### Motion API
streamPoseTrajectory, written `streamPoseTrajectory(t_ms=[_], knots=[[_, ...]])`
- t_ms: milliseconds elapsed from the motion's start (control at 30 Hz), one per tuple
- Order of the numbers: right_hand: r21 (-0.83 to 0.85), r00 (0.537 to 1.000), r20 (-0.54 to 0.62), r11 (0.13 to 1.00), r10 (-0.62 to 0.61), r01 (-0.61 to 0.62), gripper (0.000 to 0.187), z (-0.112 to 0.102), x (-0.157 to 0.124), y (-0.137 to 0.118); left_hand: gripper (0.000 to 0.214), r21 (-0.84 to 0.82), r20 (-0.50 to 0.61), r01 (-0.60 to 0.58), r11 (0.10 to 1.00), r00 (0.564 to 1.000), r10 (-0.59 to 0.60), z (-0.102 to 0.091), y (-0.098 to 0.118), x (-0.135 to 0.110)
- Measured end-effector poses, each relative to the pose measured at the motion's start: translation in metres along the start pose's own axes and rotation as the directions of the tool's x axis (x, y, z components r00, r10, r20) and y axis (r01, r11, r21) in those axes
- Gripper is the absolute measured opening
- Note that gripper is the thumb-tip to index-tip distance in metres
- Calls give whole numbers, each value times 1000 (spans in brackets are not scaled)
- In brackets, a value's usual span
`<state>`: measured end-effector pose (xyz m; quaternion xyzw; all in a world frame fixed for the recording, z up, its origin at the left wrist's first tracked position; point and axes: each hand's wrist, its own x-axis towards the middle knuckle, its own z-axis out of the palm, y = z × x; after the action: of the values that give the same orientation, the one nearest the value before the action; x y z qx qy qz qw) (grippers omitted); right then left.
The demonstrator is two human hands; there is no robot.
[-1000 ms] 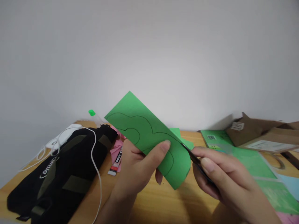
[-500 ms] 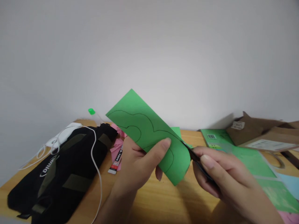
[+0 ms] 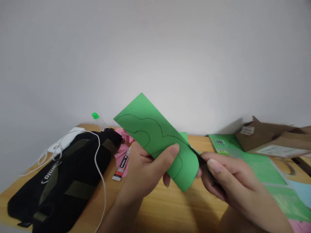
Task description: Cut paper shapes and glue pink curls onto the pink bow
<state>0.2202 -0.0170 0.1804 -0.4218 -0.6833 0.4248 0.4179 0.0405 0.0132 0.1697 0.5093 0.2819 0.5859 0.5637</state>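
Observation:
A green sheet of paper [image 3: 150, 119] with curved lines drawn in dark ink is held up above the table, tilted. My left hand [image 3: 148, 171] pinches its lower edge, thumb on the drawn face and fingers behind. Dark scissors [image 3: 209, 170] are gripped in my right hand [image 3: 233, 181], at the right end of the paper. Their blades meet the paper where a drawn line reaches its edge. My fingers hide most of the scissor handles, and the paper's lower right part curls.
On the wooden table [image 3: 165, 213], a black bag [image 3: 65, 181], white cable [image 3: 98, 155], glue tube [image 3: 121, 165] and pink paper pieces [image 3: 121, 150] lie left. A green packet [image 3: 262, 168] and brown cardboard packaging [image 3: 279, 137] lie right. A grey wall [image 3: 155, 48] stands behind.
The green paper and my left hand have shifted slightly to the right. My right hand with the scissors stays nearly in place at the paper's edge.

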Motion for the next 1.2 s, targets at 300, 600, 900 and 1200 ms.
streamPoseTrajectory(t_ms=[300,600,900,1200], knots=[[-48,999,-19,998,-29,28,54,1,0,-1,30,-41,-8,4,999,1000,-4,-1,-1,0],[-59,999,-2,997,-40,40,52,1,-1,-2,34,-52,-13,-2,999,1000,1,-1,-1,0],[-54,1000,29,998,-8,9,52,-1,-1,0,33,-57,-37,44,997,998,-46,1,1,-2],[-42,999,48,999,-7,9,52,-2,-3,1,31,-46,110,71,996,992,-66,-6,4,2]])
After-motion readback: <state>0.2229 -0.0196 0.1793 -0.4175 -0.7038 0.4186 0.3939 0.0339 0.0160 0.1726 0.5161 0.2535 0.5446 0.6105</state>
